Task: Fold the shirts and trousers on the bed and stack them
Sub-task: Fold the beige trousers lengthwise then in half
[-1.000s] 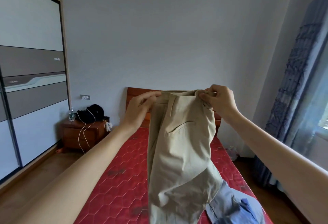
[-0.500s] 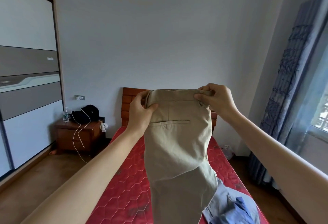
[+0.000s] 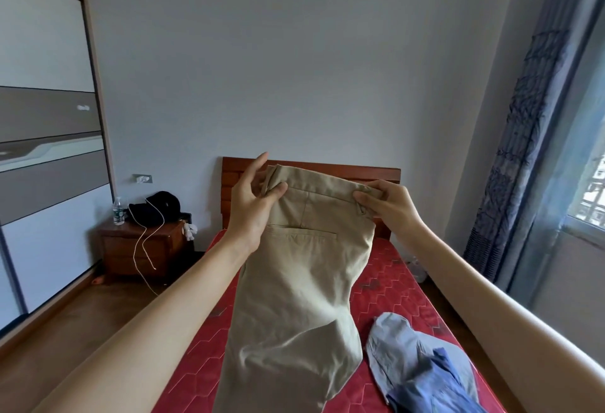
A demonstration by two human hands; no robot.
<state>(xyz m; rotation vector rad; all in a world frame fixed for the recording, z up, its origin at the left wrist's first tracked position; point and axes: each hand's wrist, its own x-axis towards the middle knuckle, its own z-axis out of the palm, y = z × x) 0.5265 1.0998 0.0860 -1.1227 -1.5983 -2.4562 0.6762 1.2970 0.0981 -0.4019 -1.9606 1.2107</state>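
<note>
The trousers hung above the bed, soft and light, likely floppy. The left hand and right hand each pinched 1 waistband corner, the best hold.

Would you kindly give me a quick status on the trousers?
Left hand and right hand pinch khaki trousers by the waistband, held up over bed. Blue shirts crumpled alongside, unfolded.
</note>
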